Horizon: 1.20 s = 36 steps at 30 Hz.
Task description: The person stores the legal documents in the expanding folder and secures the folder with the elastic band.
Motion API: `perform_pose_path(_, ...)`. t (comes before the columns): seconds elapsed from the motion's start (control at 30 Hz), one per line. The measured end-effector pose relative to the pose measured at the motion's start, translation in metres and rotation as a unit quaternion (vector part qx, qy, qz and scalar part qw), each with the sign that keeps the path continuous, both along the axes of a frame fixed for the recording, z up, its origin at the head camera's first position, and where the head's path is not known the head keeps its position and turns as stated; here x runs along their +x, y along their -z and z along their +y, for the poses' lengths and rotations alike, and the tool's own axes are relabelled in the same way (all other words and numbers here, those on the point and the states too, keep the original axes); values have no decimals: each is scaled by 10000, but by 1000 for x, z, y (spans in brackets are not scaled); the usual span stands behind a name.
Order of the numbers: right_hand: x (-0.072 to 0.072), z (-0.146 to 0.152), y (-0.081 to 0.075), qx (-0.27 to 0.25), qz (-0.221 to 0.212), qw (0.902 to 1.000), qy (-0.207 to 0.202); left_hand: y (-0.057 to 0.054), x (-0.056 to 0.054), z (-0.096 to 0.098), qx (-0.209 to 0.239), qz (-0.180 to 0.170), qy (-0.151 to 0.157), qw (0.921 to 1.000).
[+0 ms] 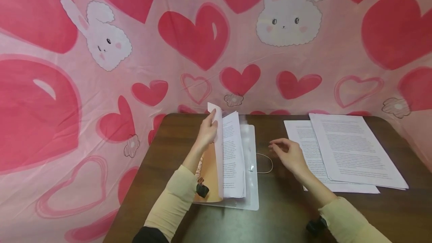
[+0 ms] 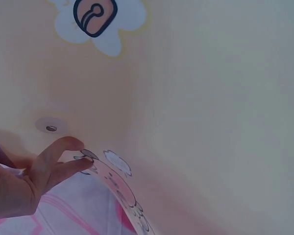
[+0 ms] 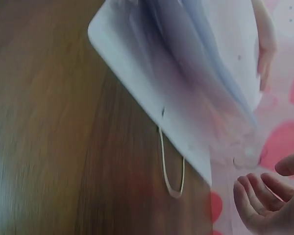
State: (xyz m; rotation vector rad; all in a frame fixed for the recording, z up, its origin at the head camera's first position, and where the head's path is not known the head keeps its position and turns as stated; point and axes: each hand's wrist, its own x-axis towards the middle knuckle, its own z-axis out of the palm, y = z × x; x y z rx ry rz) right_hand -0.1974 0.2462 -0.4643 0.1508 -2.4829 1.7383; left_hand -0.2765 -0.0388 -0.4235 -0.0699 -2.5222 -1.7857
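Thumb and fingers of the left hand (image 1: 207,130) pinch the far edge of the tan, cartoon-printed cover (image 1: 213,175), which stands partly raised and curled; a round fastening (image 2: 51,126) shows on its printed face, near the fingertips. The right hand (image 1: 289,156) grasps nothing: its fingers are loosely bent in the air, to the right of the folder. Beneath the raised cover, the folder (image 1: 251,194) lies on the near-centre of the brown table (image 1: 209,228), its pale back board flat and bearing printed papers (image 1: 233,153); whether these are fastened in or lie loose cannot be told, the right wrist view being blurred there. A thin cord loop (image 1: 272,166) projects from the board's right edge, between folder and right hand. Farther right lie two overlapping sets of printed sheets (image 1: 354,149), apart from the folder; behind the table hangs a pink heart-patterned cloth (image 1: 194,35). The step in hand is judged to be the handling of the cover over its contents. The next move appears to call for a light, steady guiding of that flexible edge, with the papers' edges and the loop clear of it.
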Motion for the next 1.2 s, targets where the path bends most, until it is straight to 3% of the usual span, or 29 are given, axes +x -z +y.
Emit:
perform_pose_path(0.33,-3,46,5,603,-53,9974,403,0,-1,1,197,-33,62,9998)
perform_pose_path(0.77,-7,96,24,1632,-79,9813,1017,2,0,0,178,122,160,9996)
perform_pose_path(1.2,-9,132,34,2243,-142,9674,1169,1,0,0,165,180,158,9996)
